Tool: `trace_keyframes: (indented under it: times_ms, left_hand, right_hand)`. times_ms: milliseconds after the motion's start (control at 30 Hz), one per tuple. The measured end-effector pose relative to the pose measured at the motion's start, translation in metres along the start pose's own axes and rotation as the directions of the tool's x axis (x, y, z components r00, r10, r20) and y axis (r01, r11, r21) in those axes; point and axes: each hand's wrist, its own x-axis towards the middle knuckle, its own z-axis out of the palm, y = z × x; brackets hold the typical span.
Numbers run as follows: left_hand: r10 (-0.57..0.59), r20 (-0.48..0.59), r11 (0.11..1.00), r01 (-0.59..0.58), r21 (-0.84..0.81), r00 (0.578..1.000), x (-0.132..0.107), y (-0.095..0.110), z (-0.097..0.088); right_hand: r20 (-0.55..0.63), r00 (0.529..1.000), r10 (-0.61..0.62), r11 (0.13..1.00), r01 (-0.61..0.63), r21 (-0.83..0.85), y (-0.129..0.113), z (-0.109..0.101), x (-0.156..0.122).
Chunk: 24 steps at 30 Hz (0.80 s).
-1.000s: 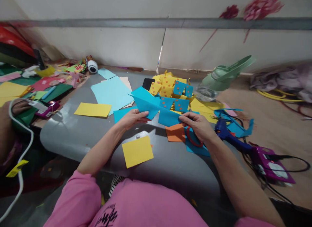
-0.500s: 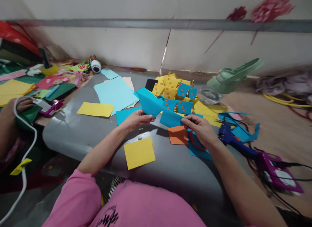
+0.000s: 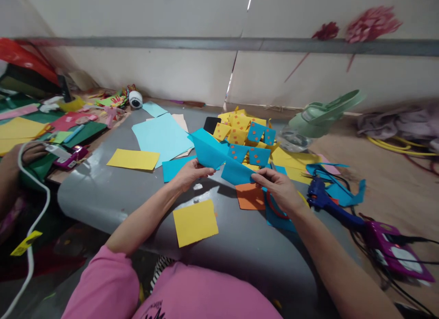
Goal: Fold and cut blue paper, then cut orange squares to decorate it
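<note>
A folded blue paper sheet is held up over the grey table. My left hand pinches its left lower edge, fingers closed on it. My right hand pinches its right lower corner in the same way. Just behind the sheet lies a pile of small yellow and blue cards with orange dots. Below my hands lie a yellow square and an orange piece. Red-handled scissors rest under my right wrist on blue paper.
A blue glue gun and a purple device with black cables lie at the right. A light blue sheet, a yellow sheet and a green jug are further back. Another person's hand rests among craft scraps at the left.
The view has tilted down a little. Both hands have brought the blue sheet slightly lower and closer together; the grip is the same.
</note>
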Motion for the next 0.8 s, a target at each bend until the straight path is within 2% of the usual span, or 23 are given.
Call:
trace_keyframes:
  times_ms: [167,367,500,700,800]
  left_hand:
    - [-0.073,0.072,0.981,0.085,-0.174,0.995,-0.001,0.000,0.002]
    - [-0.098,-0.044,0.972,0.086,-0.219,0.994,0.002,-0.005,0.006]
    - [-0.091,-0.070,0.974,0.075,-0.212,0.993,0.003,-0.007,0.007]
    - [-0.029,0.051,0.951,0.043,-0.305,0.998,0.001,-0.003,0.000]
    - [-0.034,0.070,0.959,0.052,-0.277,0.997,0.002,-0.001,-0.004]
  right_hand:
    - [0.011,1.000,0.009,1.000,-0.009,0.017,0.001,0.007,-0.003]
    - [0.049,0.999,0.023,1.000,-0.024,0.007,0.003,0.013,-0.005]
    - [0.063,0.998,0.023,1.000,-0.022,-0.020,0.002,0.012,-0.006]
    - [-0.038,0.999,-0.032,0.998,0.034,0.048,0.003,0.004,-0.003]
    - [-0.078,0.997,-0.012,0.992,0.022,0.128,0.004,0.001,-0.001]
